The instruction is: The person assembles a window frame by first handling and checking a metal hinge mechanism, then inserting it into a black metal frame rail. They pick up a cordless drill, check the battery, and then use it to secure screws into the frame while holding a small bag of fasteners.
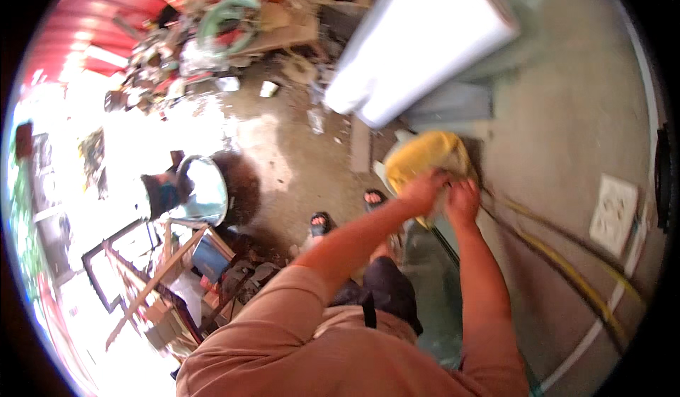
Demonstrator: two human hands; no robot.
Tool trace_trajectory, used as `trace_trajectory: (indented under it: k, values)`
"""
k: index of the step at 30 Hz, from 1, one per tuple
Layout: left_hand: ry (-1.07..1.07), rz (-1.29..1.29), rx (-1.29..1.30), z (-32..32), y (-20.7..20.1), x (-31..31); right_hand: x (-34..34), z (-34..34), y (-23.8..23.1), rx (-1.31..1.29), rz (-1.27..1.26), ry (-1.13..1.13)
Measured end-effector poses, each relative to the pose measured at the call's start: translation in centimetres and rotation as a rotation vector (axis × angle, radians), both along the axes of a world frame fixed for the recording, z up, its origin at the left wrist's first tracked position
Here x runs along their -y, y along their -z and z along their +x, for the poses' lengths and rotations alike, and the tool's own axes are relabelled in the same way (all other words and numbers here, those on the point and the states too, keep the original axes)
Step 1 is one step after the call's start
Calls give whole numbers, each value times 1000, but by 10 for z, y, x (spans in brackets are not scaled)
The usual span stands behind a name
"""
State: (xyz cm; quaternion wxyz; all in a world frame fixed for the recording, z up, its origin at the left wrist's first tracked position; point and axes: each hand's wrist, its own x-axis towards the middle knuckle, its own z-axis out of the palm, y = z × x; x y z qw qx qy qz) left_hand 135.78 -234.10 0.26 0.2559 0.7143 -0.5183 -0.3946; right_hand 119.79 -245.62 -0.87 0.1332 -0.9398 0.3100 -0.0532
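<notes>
Yellow bag (425, 157) at 11 o'clock from the hands. Left hand (423, 191) and right hand (463, 200) close together at its 5 o'clock edge. Fingers curled but blurred, can't tell grip. White rolls (425, 46) at bag's 12.

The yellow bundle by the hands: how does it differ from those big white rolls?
Colour: the yellow bundle is yellow; the white rolls are bright white.
Shape: the bundle is rounded and lumpy; the rolls are long and straight.
Contact: the left hand and right hand are at the bundle; neither touches the rolls.
Shared: both lie mostly in the picture's right half.
</notes>
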Motion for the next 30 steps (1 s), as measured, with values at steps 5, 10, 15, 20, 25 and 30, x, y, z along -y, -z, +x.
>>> trace_trajectory:
  k: [5,10,15,20,25,30]
  values:
    - [102,50,87,-20,27,30,-4,-16,3,-78,-30,-42]
    - [133,54,129,-12,39,42,-7,-3,-2,-127,40,-22]
    - [96,-11,96,-10,37,34,-8,-6,2,-107,-52,-59]
    - [-7,71,123,12,14,29,-4,-9,-5,-243,-43,-155]
    - [-211,-65,-20,41,9,28,1,-21,-1,-459,0,-197]
    - [-499,-190,-237,86,-63,-42,-6,-13,11,-790,20,-219]
